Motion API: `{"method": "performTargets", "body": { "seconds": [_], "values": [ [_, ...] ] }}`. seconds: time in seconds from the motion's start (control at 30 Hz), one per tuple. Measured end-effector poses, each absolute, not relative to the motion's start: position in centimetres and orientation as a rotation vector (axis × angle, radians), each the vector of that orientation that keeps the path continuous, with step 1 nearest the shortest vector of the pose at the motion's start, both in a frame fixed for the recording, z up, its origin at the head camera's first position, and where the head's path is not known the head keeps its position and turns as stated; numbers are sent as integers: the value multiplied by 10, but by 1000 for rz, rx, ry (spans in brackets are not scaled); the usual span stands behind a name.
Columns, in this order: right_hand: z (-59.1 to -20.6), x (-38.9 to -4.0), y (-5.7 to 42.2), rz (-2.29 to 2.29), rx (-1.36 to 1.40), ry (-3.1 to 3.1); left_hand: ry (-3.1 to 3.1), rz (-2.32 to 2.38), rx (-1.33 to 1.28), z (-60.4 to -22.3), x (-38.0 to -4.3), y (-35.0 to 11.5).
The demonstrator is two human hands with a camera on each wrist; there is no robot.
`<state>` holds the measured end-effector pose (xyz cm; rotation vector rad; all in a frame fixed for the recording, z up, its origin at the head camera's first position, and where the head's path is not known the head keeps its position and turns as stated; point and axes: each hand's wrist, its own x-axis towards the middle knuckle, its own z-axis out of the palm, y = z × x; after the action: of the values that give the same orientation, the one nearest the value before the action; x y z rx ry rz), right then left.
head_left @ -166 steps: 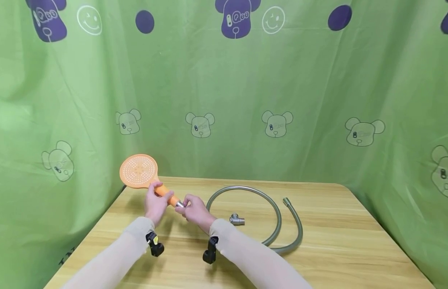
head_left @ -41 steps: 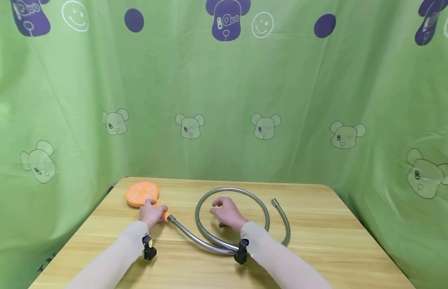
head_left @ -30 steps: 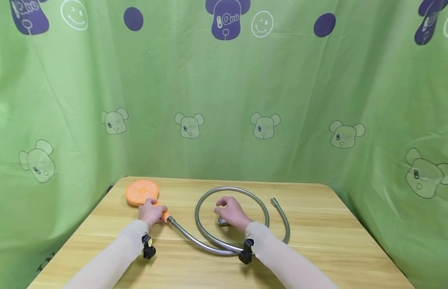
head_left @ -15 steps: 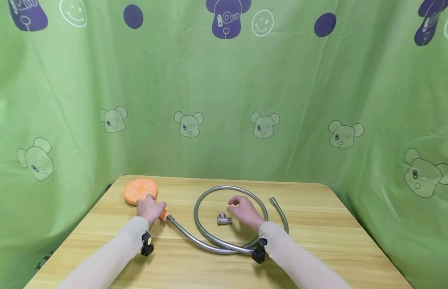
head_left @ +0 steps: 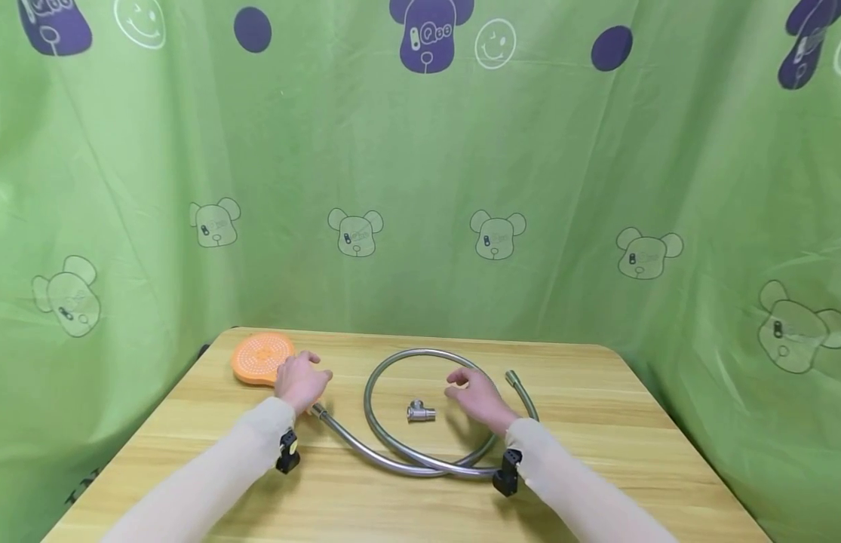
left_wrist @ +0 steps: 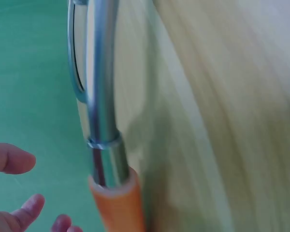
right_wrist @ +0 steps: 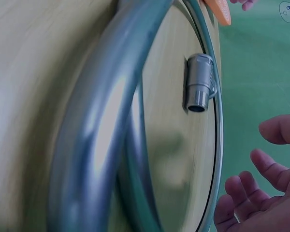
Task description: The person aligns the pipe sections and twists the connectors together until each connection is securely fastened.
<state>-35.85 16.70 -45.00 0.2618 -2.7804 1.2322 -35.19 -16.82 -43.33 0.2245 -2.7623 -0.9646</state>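
Observation:
An orange shower head (head_left: 260, 357) lies face up at the table's back left. Its handle end (left_wrist: 120, 208) meets the metal nut (left_wrist: 110, 166) of a grey shower hose (head_left: 375, 455). My left hand (head_left: 302, 382) hovers over the handle, partly covering it in the head view; in the left wrist view its fingers (left_wrist: 12, 158) are spread and apart from the handle. Inside the hose loop a small chrome tee fitting (head_left: 420, 412) lies on its side. Right of that fitting, my right hand (head_left: 483, 398) hangs above the loop, fingers (right_wrist: 270, 169) loosely bent and holding nothing.
The hose crosses itself near the front, and its free end (head_left: 514, 378) points up and back on the right. A wooden table (head_left: 630, 445) bears everything. Green printed curtain (head_left: 420, 151) hangs close behind and on both sides.
Earlier both hands held the shower head raised; it then came down onto the table. My left hand has since let go of the handle and lifted. My right hand has drawn rightward, uncovering the tee fitting.

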Motion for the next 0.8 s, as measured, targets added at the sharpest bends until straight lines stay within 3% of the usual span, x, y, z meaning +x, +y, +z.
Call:
{"method": "performTargets", "body": {
  "seconds": [0.8],
  "values": [
    [-449,-364,216,1116,284,-2730,-2804,-1079,-162,-417,-359,-109]
  ]
}}
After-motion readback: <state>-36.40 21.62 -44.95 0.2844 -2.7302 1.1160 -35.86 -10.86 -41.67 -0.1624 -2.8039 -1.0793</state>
